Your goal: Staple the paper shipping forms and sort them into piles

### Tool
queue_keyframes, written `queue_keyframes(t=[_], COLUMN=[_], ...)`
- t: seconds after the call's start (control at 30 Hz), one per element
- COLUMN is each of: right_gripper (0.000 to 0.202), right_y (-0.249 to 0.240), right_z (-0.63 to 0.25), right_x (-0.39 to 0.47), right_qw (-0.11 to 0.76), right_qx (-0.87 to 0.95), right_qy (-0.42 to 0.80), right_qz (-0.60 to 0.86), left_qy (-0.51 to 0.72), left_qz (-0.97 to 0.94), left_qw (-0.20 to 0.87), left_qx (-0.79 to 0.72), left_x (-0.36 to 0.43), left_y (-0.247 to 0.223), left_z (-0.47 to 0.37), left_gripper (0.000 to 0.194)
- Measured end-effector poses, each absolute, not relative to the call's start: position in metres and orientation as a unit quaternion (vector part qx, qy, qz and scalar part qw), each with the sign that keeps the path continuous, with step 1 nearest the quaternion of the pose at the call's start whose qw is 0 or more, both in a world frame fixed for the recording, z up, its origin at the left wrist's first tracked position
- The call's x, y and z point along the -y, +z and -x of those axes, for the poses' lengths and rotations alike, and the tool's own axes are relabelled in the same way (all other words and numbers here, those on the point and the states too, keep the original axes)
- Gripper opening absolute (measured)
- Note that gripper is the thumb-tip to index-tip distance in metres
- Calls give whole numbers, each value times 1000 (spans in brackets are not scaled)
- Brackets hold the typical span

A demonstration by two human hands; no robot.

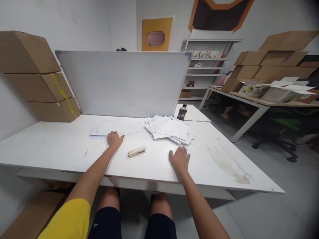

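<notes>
My left hand [115, 139] rests palm down on the white table [159, 167], its fingers at the near edge of a flat stack of paper [112, 126]. The thumb points out to the right. My right hand [179, 158] lies on the tabletop with its fingers spread, just in front of a messy pile of white sheets [169, 128]. Between the hands, closer to the left one, sits a cream stapler [137, 151] on its base. Neither hand holds anything. Small dark bits, perhaps staples, are scattered left of my left hand.
A whiteboard [124, 83] stands along the table's back edge. Behind the paper pile is a dark drink bottle [182, 112]. Cardboard boxes [53, 88] are stacked at the left. To the right are another table with boxes [261, 68], an office chair [276, 142] and a metal shelf [209, 59].
</notes>
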State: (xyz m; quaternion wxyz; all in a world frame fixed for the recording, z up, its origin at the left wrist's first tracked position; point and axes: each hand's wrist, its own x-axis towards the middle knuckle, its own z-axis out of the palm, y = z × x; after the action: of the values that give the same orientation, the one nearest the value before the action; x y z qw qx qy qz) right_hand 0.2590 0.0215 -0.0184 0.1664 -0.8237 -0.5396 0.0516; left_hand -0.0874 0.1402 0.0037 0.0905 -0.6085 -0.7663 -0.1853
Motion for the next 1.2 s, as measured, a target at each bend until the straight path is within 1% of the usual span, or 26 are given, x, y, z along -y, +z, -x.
queue_keyframes(t=[0.2,0.33,0.43,0.6,0.7,0.77,0.83,0.93,1.0,1.1,1.2], right_gripper=[73,73,73,72,72,73,73,73,72,72,72], right_y=[-20,-20,-19,-19,-20,-20,-21,-21,-21,-20,-20], right_z=[-259,-258,-258,-259,-260,-260,-261,-261,-260,-260,-260], right_x=[-23,-24,-25,-26,-25,-25,-25,-25,-26,-25,-25], right_qw=[157,152,150,149,153,153,153,154,156,160,166], right_qx=[539,538,535,533,533,534,534,533,534,534,531], right_qy=[52,47,49,52,44,44,45,47,52,52,48], right_qz=[826,828,830,831,831,830,830,831,830,829,829], left_qy=[-235,-267,-291,-336,-361,-396,-462,-579,-632,-673,-680], left_qz=[527,487,472,493,497,489,471,401,343,294,309], left_qw=[8,7,6,7,-17,-38,-50,-40,-40,-66,-92], left_qx=[817,831,832,803,789,776,750,709,693,676,658], left_x=[-161,-181,-189,-188,-182,-177,-170,-159,-153,-147,-144], left_y=[5,3,1,0,3,5,6,5,2,-1,-5], left_z=[98,100,98,95,95,96,97,100,103,106,106], left_gripper=[61,61,54,31,28,29,29,30,30,29,30])
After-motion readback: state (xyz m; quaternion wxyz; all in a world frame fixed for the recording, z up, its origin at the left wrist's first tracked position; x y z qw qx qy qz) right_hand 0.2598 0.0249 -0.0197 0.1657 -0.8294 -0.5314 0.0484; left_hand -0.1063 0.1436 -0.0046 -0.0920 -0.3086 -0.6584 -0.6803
